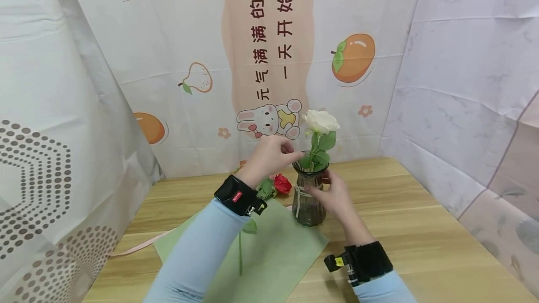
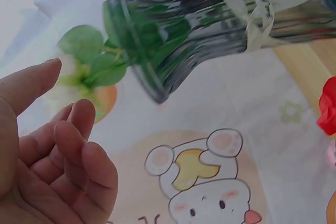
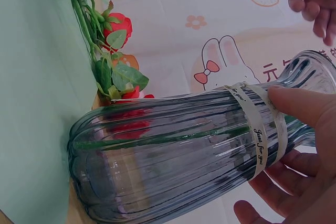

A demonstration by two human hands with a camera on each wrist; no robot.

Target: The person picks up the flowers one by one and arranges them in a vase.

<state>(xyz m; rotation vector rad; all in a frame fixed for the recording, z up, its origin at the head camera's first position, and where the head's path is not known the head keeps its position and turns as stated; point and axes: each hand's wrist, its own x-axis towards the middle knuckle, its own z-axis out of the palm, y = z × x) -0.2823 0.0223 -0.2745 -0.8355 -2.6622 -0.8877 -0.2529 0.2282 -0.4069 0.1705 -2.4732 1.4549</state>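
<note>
A grey ribbed glass vase (image 1: pixel 309 209) stands upright by the right edge of the green paper, with a white ribbon (image 3: pixel 257 135) printed "Just for you" tied around its neck. Inside it is a white rose (image 1: pixel 321 121), whose green stem (image 3: pixel 184 136) shows through the glass. My right hand (image 1: pixel 337 196) grips the vase at the ribbon, thumb on one side and fingers on the other. Beside the rim, close to the rose's leaves (image 1: pixel 322 157), my left hand (image 2: pixel 63 156) has loosely bent fingers with nothing between them.
Green wrapping paper (image 1: pixel 273 247) lies on the wooden table (image 1: pixel 379 209). Behind my left wrist are red roses (image 1: pixel 282 183) with leaves, and a leafy stem (image 1: pixel 240 256) lies across the paper. A pink ribbon (image 1: pixel 143 245) trails left. A printed cloth (image 1: pixel 177 27) hangs behind.
</note>
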